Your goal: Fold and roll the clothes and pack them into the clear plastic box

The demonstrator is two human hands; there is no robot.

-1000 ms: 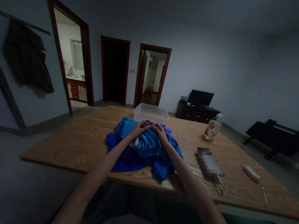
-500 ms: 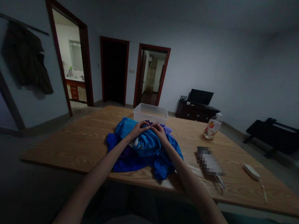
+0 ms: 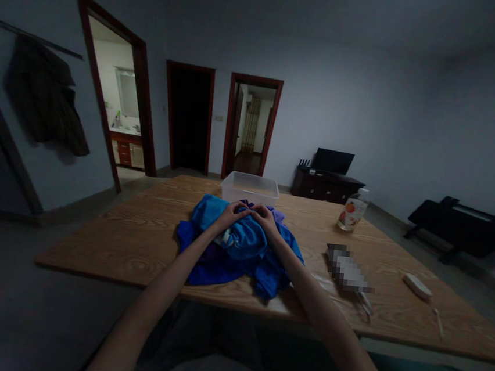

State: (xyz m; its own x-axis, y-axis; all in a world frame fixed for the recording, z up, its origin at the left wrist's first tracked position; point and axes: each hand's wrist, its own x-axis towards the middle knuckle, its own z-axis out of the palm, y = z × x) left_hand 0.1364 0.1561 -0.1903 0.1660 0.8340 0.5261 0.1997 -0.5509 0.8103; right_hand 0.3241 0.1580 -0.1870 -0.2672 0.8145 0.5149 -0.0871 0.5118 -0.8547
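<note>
A heap of blue and purple cloth (image 3: pixel 241 249) lies in the middle of the wooden table (image 3: pixel 137 239). My left hand (image 3: pixel 229 213) and my right hand (image 3: pixel 263 215) meet at the far top of the heap, fingers curled and pinching a fold of the blue cloth between them. Both forearms stretch forward over the near side of the pile. Just behind the hands stands a clear plastic tub (image 3: pixel 249 187); what the fingertips hold beyond cloth is too small to tell.
A drink bottle (image 3: pixel 352 210) stands at the table's far right. A blurred flat object (image 3: pixel 347 268), a white remote-like object (image 3: pixel 416 286) and a thin stick (image 3: pixel 438 322) lie on the right side. Three doorways open in the back wall; a dark jacket (image 3: pixel 45 102) hangs left.
</note>
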